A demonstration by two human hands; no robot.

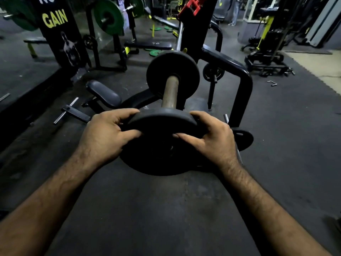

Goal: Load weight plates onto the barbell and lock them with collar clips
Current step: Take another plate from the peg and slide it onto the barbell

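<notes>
The rubber floor (166, 209) spreads beneath both hands. Ahead of the grip, the barbell sleeve (170, 93) runs away to a black plate already seated (172, 74) far up it. Between the hands, a second black weight plate (160, 122) sits at the sleeve's near end. The left hand (105, 137) and right hand (210, 137) close around its opposite edges, fingers curled over the rim, thumbs on the near face. Loading looks underway; next, I judge, comes pushing it flush against the seated plate. No collar clip is visible.
</notes>
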